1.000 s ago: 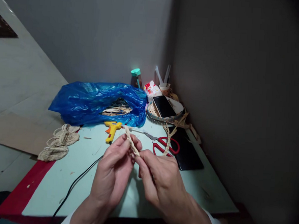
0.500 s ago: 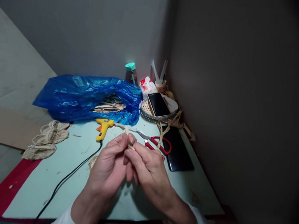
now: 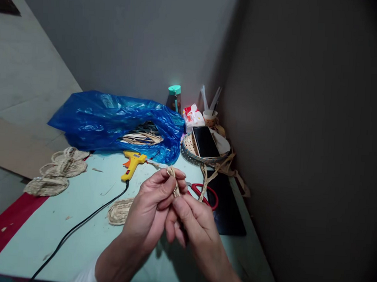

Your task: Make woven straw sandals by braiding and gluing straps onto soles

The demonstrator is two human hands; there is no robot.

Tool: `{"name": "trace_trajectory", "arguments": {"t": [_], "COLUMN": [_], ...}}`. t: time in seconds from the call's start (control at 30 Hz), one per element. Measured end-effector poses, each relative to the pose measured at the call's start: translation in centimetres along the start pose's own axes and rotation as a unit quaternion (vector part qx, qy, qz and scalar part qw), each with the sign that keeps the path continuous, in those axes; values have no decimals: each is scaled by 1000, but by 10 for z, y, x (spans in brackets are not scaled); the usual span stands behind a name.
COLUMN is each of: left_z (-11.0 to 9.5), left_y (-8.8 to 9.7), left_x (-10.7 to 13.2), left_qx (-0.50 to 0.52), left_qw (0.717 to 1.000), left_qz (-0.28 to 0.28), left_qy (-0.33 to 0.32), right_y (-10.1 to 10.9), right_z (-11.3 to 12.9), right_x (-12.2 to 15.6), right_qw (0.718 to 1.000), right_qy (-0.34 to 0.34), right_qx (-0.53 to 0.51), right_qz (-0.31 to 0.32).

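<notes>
Between my hands is a short piece of pale braided straw, its upper end showing above the fingertips. My left hand pinches it from the left between thumb and fingers. Closed on its lower part is my right hand, thumb on top; the rest is hidden by the fingers. Left of my left hand a coiled oval straw piece lies flat on the table, partly covered by the hand. Just past my right hand are red-handled scissors and a loose straw braid.
A yellow glue gun with a black cord rests beyond my hands. Small straw sandals lie at the left. Behind are a blue plastic bag of straw, a bottle and a basket holding a phone. A dark tablet lies right.
My view has shifted, and both hands have moved slightly right over the table. More of the braided straw shows between the fingers, and the oval coil is less covered.
</notes>
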State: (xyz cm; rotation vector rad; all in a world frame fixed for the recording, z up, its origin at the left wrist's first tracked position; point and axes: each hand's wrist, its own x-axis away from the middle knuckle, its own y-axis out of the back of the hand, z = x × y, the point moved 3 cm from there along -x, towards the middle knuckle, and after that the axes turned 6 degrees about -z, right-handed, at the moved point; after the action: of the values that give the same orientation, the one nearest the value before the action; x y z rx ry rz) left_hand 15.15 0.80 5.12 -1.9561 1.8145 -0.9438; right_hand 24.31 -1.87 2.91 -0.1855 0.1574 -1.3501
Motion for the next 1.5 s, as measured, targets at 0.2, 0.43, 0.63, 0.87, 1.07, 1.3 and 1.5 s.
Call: {"name": "trace_trajectory", "arguments": {"t": [0.2, 0.43, 0.63, 0.87, 1.07, 1.3, 1.5], "left_z": [-1, -7, -11, -34, -55, -82, -108], "left_y": [2, -1, 3, 5, 3, 14, 27], "left_x": [2, 16, 14, 20, 31, 33, 40], "left_qx": [-23, 57, 70, 62, 76, 137, 157], "left_qw": [999, 996, 996, 996, 994, 990, 987], "left_qz": [29, 55, 31, -50, -71, -26, -15], "left_qy": [9, 31, 41, -24, 22, 5, 29], "right_y": [1, 1, 0, -9, -27, -52, -78], "right_z": [-5, -2, 0, 11, 13, 18, 23], "right_x": [0, 10, 6, 7, 13, 16, 19], "right_qw": [1000, 974, 969, 947, 924, 916, 863], "right_qy": [-29, 159, 162, 208, 267, 229, 324], "right_qx": [3, 159, 182, 242, 271, 329, 384], "right_qz": [8, 19, 26, 21, -27, 21, -50]}}
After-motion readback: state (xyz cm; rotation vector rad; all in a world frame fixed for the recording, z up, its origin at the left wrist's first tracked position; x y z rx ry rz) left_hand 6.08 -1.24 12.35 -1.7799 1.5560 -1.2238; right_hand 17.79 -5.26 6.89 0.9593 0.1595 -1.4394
